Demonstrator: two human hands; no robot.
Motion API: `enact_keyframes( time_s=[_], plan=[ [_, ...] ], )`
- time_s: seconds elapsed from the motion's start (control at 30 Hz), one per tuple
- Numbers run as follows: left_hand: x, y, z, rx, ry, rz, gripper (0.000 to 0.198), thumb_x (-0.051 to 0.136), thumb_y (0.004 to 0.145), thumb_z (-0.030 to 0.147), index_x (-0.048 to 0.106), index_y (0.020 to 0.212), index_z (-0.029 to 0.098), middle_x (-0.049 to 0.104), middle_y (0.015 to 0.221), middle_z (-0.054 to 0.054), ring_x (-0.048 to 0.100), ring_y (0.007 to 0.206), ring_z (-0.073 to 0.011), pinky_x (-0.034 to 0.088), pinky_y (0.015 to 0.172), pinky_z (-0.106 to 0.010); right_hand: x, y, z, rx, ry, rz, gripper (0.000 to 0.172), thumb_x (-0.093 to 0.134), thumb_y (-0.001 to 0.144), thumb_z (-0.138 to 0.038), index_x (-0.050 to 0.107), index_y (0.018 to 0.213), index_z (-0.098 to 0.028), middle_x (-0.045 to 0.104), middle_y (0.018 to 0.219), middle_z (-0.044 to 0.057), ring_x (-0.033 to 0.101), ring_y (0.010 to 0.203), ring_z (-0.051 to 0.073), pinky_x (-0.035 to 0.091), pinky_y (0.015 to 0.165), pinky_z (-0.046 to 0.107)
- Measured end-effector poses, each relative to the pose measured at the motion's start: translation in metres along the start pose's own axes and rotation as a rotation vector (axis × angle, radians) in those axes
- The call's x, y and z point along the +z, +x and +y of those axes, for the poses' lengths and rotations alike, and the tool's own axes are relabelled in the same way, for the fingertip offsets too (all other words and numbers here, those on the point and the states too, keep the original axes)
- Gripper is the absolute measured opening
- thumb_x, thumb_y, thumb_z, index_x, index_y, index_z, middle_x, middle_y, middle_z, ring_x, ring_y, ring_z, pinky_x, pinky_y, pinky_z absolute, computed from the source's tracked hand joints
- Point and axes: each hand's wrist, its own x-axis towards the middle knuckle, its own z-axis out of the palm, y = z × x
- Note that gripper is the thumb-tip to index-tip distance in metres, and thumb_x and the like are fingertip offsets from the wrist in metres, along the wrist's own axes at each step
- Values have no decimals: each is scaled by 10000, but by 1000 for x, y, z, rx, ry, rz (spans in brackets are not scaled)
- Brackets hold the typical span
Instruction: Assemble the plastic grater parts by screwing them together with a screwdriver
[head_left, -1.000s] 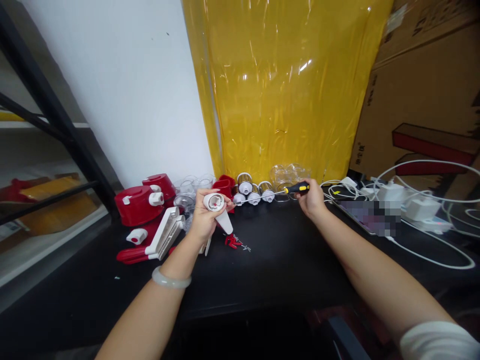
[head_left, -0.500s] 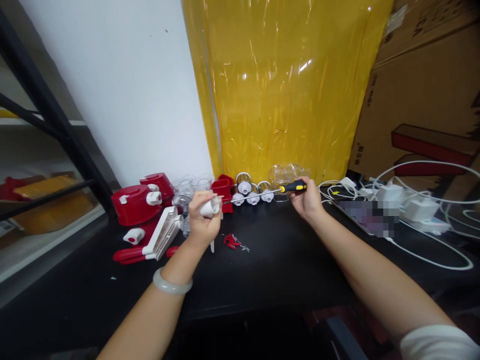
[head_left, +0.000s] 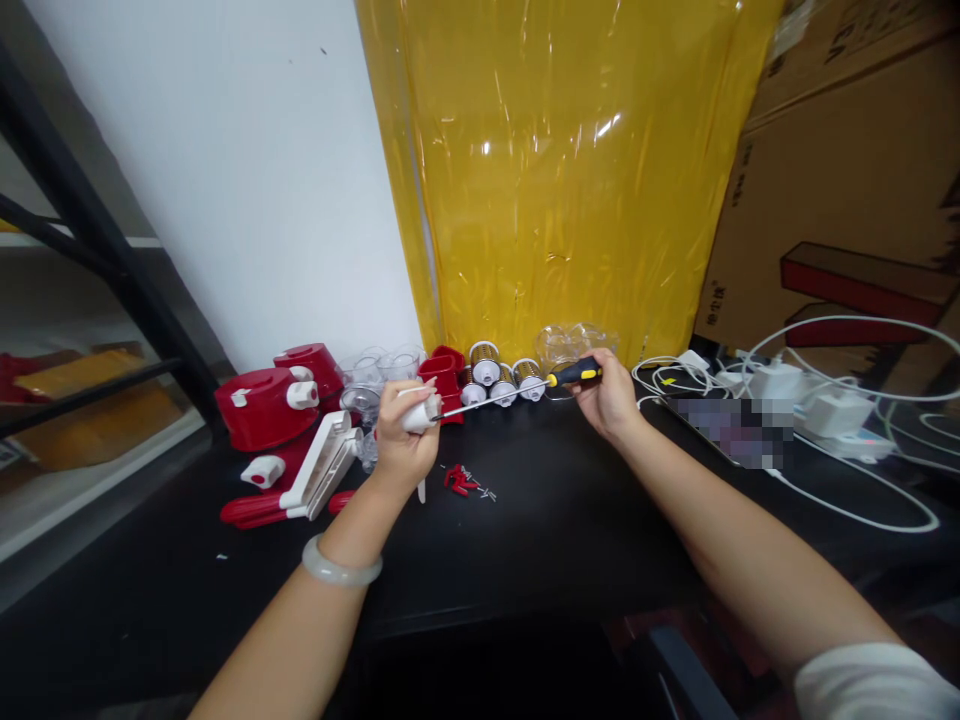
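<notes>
My left hand (head_left: 399,437) is closed round a small white plastic part (head_left: 420,413), held above the black table (head_left: 570,520). My right hand (head_left: 606,398) grips the black and yellow handle of a screwdriver (head_left: 551,382). Its thin metal shaft runs left, and the tip meets the open end of the white part. Small red pieces and loose screws (head_left: 465,482) lie on the table just below my left hand.
Red and white appliance parts (head_left: 277,430) are piled at the left, with clear cups behind. Metal-ringed cylinders (head_left: 499,372) stand against a yellow film sheet (head_left: 570,170). White chargers and cables (head_left: 810,410) spread at the right before cardboard boxes. A black shelf frame stands far left.
My left hand has turned the white part so that its open end faces right. The screwdriver tip has come down and left into that end.
</notes>
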Motion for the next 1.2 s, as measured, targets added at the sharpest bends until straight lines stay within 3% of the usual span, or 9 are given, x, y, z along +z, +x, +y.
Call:
enact_keyframes(
  time_s=[0.27,1.2],
  plan=[
    [-2,-1,-6,5,44,-3,528,670,755,23,505,1163,315,571,984,-3,634,903,-165,543,793,-375,-2,1,-1,-21,-37,-50,208,630,775,-349,483,702,-221,492,650,-39,489,520,102,403,397,207],
    [-5,-3,-13,25,53,-14,540,679,762,41,502,1193,313,567,1004,-10,598,928,-167,563,864,-438,3,-2,-3,-10,-22,-26,206,640,761,-345,491,690,-221,500,640,-39,496,525,103,417,396,203]
  ],
)
